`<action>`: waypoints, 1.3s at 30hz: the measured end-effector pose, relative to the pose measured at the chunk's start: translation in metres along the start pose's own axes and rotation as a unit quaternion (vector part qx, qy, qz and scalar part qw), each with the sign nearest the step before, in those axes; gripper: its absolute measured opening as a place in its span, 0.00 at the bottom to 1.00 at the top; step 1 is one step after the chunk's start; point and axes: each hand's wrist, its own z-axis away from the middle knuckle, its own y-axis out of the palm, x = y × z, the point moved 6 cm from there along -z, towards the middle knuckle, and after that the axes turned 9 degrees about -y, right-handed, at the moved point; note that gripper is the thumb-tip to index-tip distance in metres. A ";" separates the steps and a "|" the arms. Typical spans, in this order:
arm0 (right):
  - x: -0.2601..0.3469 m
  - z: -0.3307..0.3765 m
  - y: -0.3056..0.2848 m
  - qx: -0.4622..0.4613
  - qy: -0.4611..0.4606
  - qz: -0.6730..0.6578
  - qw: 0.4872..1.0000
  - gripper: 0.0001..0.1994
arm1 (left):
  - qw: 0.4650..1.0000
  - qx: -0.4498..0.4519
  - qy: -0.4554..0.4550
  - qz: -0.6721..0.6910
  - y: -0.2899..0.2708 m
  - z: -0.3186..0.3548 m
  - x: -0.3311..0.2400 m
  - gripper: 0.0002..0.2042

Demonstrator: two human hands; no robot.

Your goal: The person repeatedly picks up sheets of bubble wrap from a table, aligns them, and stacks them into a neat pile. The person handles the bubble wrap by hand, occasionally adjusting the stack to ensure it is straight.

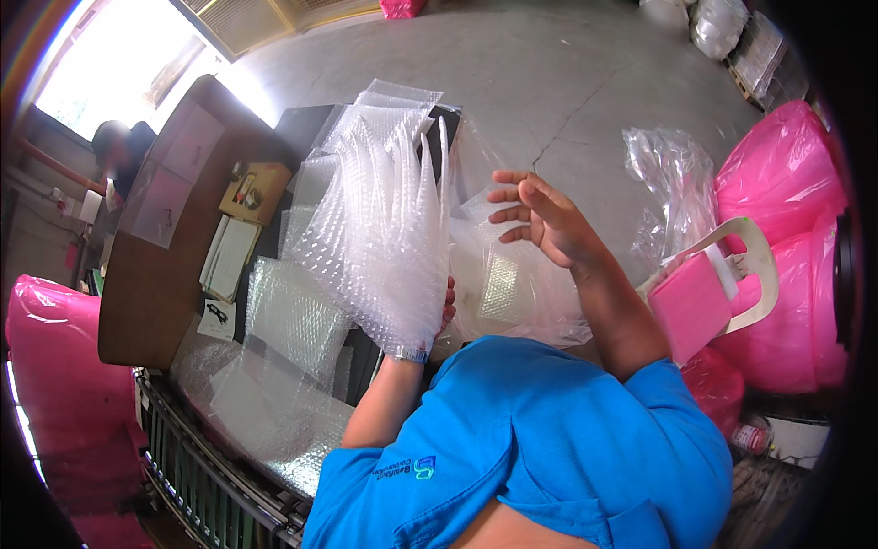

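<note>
Left hand (430, 316) grasping fanned clear bubble-wrap pouches (384, 229); right hand (540, 220) released, fingers spread; pink bags (786, 174) right.

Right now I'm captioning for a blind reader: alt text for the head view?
The left hand holds up a fanned stack of bubble-wrap bags; the right hand hovers open beside it, above a brown table and pink sacks.

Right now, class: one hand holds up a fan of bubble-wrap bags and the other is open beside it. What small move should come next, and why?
Probably the right hand should close in and pinch the nearest bag off the fan of bubble-wrap bags. The left hand grips the fan at its base, the bags splay apart, and the right hand's fingers are open and empty just beside their edge.
</note>
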 end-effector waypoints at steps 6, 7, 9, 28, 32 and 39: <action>0.059 -0.057 0.030 0.058 -0.142 0.311 0.938 0.19 | 0.998 -0.030 -0.025 -0.049 -0.011 -0.001 0.006 0.26; 0.067 -0.069 0.040 0.071 -0.173 0.369 0.910 0.15 | 0.995 -0.076 -0.017 -0.068 -0.013 0.000 0.009 0.23; 0.082 -0.093 0.064 0.108 -0.181 0.461 0.862 0.12 | 0.980 -0.168 0.004 -0.102 -0.002 0.002 0.020 0.20; 0.023 -0.134 0.163 0.308 -0.089 0.713 0.623 0.18 | 0.929 -0.200 0.172 -0.261 0.008 0.037 0.013 0.38; 0.045 -0.169 0.124 0.109 -0.149 0.532 0.826 0.24 | 0.904 -0.214 0.186 -0.319 0.004 0.042 -0.004 0.37; 0.054 -0.134 0.145 0.218 -0.137 0.638 0.726 0.23 | 0.798 -0.236 0.346 -0.432 0.037 0.052 -0.017 0.41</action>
